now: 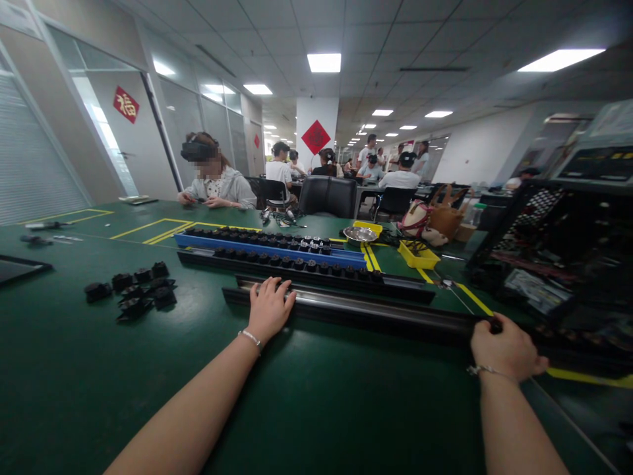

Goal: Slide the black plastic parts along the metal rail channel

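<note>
A long black channel rail point(366, 309) with a shiny inner groove lies across the table in front of me. My left hand point(271, 305) rests over its left part, fingers spread on the rail. At the right end of the rail, my right hand point(507, 346) is closed with a small black part point(495, 324) at its fingertips; the rest of its grip is hidden. Just behind stand a second black rail point(405, 290) and a blue rail point(341, 254), both carrying rows of small black parts. A loose group of black parts point(133, 293) sits to the left.
A metal bowl point(360, 234) and a yellow tray point(418, 254) stand behind the rails. Dark equipment racks point(554, 264) rise at the right. Across the green table point(346, 409) a person point(217, 178) in a headset handles something small. A dark tray point(22, 267) lies far left.
</note>
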Demonstrator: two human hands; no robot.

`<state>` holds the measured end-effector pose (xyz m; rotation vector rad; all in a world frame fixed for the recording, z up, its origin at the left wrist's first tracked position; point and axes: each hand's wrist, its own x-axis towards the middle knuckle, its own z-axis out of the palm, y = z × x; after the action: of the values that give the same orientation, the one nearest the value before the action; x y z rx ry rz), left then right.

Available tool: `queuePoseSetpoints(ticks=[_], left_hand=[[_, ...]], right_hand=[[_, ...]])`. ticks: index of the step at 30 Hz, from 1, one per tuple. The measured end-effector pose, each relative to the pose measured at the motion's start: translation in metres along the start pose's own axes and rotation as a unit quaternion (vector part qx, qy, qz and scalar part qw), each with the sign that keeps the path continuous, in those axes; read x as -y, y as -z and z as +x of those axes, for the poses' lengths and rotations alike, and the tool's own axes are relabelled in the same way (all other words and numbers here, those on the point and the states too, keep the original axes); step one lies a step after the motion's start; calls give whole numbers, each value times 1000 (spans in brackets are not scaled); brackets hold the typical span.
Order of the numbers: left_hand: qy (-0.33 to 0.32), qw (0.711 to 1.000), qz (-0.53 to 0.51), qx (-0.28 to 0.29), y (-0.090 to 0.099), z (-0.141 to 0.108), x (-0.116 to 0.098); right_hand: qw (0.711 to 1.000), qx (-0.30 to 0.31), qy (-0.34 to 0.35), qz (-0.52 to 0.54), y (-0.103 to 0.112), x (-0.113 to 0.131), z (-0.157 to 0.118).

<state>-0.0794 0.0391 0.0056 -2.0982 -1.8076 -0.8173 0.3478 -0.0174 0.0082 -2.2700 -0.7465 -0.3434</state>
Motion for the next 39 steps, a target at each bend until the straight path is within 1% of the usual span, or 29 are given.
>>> queuePoseSetpoints(ticks=[6,9,14,18,22,33,36,39], left_hand=[[4,1000,-3,-5,-1,1,-1],[5,1000,-8,-9,-2,1,0],[3,1000,-11,-15,-2,0,0],[5,1000,-12,-16,-2,0,0],[6,1000,-18,-16,-3,0,0],[5,1000,-18,-18,-1,0,0],[8,1000,-23,-19,-1,0,-1],[8,1000,-24,-18,-1,0,-1]], right_hand=[[1000,-14,3,-1,6,8,-6],[1000,-14,11,-11,5,10,-7],[998,-21,45,-35,1,9,-7],[996,-8,73,-49,1,11,-8],[996,5,81,-46,2,15,-11],[993,-27,109,-16,-2,15,-14],[993,-24,114,-19,-2,16,-14],[993,-4,112,-27,0,17,-14]])
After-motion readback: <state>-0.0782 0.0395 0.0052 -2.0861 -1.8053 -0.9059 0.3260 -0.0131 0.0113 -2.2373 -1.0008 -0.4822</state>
